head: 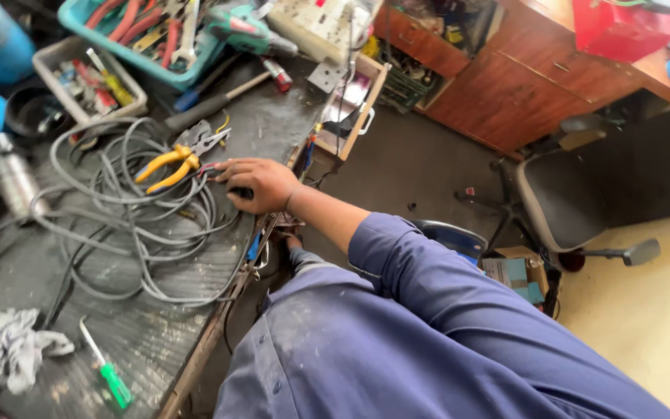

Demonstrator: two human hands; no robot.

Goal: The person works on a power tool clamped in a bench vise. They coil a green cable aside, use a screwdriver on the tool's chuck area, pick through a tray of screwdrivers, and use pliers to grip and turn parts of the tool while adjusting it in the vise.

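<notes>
My right hand (259, 183) rests palm down at the right edge of the dark workbench (157, 337), its blue sleeve reaching in from the lower right. Its fingers are curled around a small dark object (242, 192). Just left of the fingertips lie yellow-handled pliers (170, 164) and a loose coil of grey cable (133, 229); thin red wire ends show between the pliers and my fingers. My left hand is out of view.
A green-handled screwdriver (110, 378) and a grey rag (13, 351) lie at the near end. A teal tool tray (188, 68), a grey parts tray (87, 81), a hammer (215, 101) and a power strip (319, 27) sit further back. An office chair (564, 203) and a wooden cabinet (505, 93) stand to the right.
</notes>
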